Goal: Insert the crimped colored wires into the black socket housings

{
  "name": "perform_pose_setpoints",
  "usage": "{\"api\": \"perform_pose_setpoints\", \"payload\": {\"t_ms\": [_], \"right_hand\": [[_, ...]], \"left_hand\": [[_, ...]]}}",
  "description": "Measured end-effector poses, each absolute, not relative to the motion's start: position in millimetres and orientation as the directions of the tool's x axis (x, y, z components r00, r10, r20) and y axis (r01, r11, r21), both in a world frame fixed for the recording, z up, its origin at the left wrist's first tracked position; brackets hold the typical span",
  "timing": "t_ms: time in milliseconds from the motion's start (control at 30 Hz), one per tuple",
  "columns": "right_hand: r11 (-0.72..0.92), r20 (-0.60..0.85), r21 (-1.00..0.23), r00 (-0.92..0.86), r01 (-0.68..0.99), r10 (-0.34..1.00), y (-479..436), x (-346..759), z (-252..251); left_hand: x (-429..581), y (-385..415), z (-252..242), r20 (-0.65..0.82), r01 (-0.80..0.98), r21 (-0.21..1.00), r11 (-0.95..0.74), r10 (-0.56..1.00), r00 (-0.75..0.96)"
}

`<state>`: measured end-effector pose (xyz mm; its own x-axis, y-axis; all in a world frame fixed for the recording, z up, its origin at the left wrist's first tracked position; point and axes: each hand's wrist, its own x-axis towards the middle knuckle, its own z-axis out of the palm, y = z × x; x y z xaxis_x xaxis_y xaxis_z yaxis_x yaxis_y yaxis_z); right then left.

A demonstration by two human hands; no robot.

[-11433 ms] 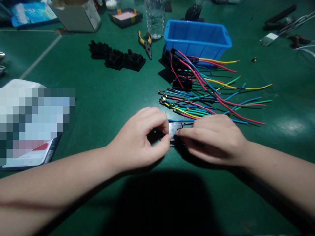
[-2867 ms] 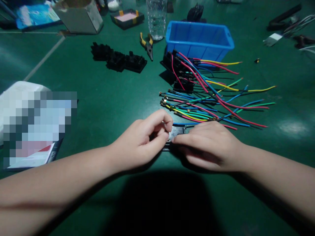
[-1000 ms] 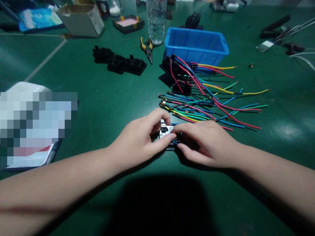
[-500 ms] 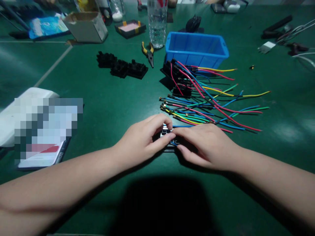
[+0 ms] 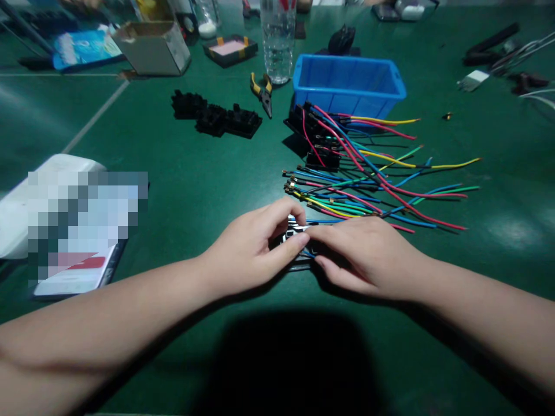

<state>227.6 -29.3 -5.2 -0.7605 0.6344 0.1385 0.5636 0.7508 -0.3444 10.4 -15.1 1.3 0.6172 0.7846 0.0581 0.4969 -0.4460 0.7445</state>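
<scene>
Holds a small, flat, white-and-black part with dark rectangular patches (image 5: 288,236) under the left hand (image 5: 255,245), thumb across its near side and forefinger curled behind. Brings the right hand (image 5: 368,257) in from the other side, forefinger against the part and thumb lower, beside a thin blue wire (image 5: 307,253). Cannot tell whether pinching that wire in the right grip or only touching it. Keeps the part low on the dark green worktop (image 5: 195,190), well in from the far edge.

Looks partway along, to judge by the layout. Done, apparently: black plastic housings with coloured wires attached (image 5: 324,160), lying just beside a blue ribbed plastic bin (image 5: 342,99), between the hands and the worktop's far edge. Left, apparently: three dark, blocky plastic housings (image 5: 215,119) with no wires to be seen on them, and a spread of loose red, blue, green and yellow wires with brass-coloured ends (image 5: 353,197), just beyond the fingers. At the part itself, cannot tell how much is finished, with fingers covering most of it. Further toward the far edge, yellow-handled pliers (image 5: 262,95), lying apart from both hands.
</scene>
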Motion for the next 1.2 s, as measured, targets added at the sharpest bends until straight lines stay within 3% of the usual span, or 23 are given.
{"api": "perform_pose_setpoints", "payload": {"t_ms": [667,1000,1200], "right_hand": [[0.758,0.189,-0.382,-0.759,0.528,0.624,-27.9,229.2,-5.5],[0.754,0.099,-0.315,-0.77,0.577,0.63,-27.8,228.7,-5.2],[0.765,0.138,-0.377,-0.785,0.522,0.604,-26.5,230.2,-5.8]], "left_hand": [[11.5,-13.8,-2.6,0.052,0.516,0.721,-0.463,0.778,0.626],[10.0,-14.4,-1.2,0.058,0.523,0.708,-0.474,0.777,0.626],[11.3,-13.4,-1.6,0.069,0.515,0.706,-0.485,0.772,0.632]]}}
